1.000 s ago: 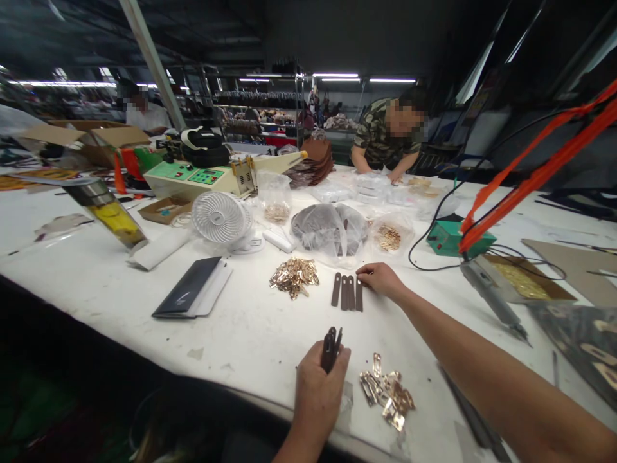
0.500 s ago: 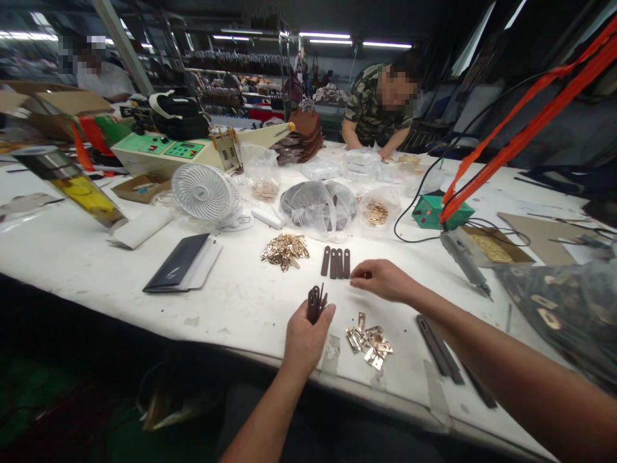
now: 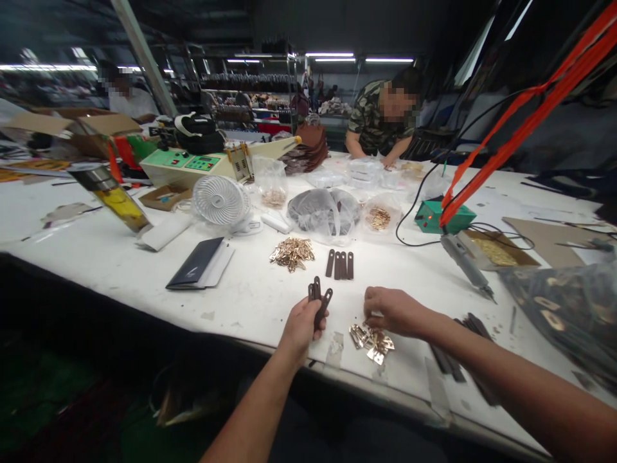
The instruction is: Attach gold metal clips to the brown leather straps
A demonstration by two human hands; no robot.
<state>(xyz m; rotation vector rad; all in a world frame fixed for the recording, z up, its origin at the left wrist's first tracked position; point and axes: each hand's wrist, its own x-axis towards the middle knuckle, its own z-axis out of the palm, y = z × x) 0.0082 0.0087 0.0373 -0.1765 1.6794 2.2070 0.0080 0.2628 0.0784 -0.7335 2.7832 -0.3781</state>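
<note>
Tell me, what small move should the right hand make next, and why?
Perhaps pinch one piece from the small gold pile: the right hand is at that pile's far edge, while the left hand holds dark strips, holed ends up. Whether the right already holds a piece is hidden.

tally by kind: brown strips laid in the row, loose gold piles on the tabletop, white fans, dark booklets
Brown strips in the row: 4
Loose gold piles: 2
White fan: 1
Dark booklet: 1
Total: 8

The white table (image 3: pixel 260 305) bears gold-coloured pieces (image 3: pixel 292 254) – two heaps. It also holds dark strips (image 3: pixel 343 265), a folder (image 3: pixel 195 265), a fan (image 3: pixel 220 200).
</note>
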